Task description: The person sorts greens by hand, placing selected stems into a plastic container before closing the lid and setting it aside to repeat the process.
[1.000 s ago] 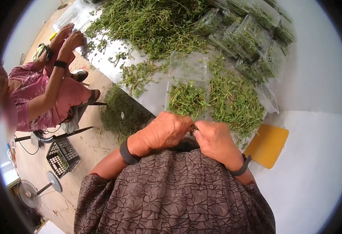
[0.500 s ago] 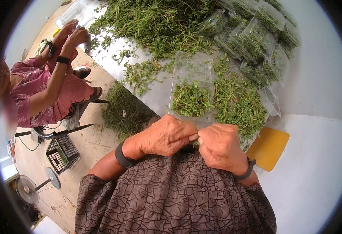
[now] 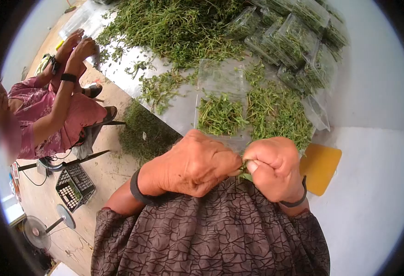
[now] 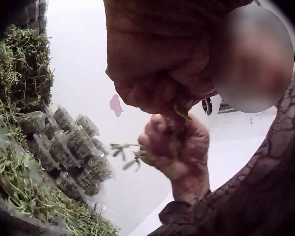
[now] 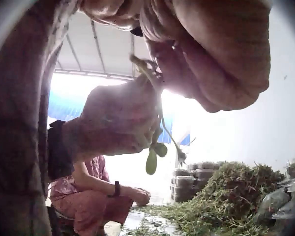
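A second person (image 3: 50, 115) in a pink patterned garment is sitting at far left, both hands reaching onto the edge of the tabletop (image 3: 183, 112). Below that person, a black crate (image 3: 74, 183) and a standing fan (image 3: 38, 230) are resting on the floor. A heap of green cuttings (image 3: 142, 131) is lying on the floor against the tabletop edge.

In the centre foreground, the left hand (image 3: 195, 163) is curling its fingers and pinching one end of a green herb sprig (image 3: 245, 173); the right hand (image 3: 275, 168) is clenching its fingers round the other end, the two hands touching in front of the brown patterned sleeve and chest. In the right wrist view the sprig's leaves (image 5: 155, 155) are hanging down between the hands.

Just beyond the hands, an open clear bag (image 3: 220, 108) holding herbs is lying flat on the tabletop, a loose herb pile (image 3: 275, 115) beside it at right. Farther back a large herb mound (image 3: 179, 27) is spreading, and filled clear packs (image 3: 298, 41) are stacking up at upper right. A yellow board (image 3: 320, 168) is lying at the right hand's outer side.
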`<state>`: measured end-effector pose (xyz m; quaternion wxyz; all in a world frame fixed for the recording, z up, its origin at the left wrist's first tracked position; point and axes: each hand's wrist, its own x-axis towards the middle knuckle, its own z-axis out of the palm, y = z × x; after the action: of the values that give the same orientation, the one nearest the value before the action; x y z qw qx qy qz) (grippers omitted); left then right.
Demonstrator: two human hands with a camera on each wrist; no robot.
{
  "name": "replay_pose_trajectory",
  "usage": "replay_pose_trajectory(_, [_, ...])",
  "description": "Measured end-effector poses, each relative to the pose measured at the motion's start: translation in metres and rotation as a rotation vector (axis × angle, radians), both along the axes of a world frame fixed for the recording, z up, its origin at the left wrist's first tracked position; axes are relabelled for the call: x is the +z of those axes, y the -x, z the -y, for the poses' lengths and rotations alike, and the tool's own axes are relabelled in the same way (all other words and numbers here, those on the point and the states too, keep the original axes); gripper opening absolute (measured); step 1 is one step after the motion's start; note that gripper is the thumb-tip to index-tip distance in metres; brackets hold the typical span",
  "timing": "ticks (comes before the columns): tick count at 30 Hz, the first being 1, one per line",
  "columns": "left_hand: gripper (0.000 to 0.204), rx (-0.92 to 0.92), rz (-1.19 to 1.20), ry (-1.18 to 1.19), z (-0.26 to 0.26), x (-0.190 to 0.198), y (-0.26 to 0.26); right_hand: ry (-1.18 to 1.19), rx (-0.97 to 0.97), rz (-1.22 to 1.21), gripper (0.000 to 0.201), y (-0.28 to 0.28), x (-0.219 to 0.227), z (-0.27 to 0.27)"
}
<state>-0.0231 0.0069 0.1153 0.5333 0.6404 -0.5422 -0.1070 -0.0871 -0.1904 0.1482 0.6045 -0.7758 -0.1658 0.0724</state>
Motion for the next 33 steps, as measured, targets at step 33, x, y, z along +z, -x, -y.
replay_pose_trajectory(33, [0.049,0.352,0.408,-0.558,-0.020,-0.119,0.011,0.928,-0.161,0.332,0.029,0.016,-0.122,0.020])
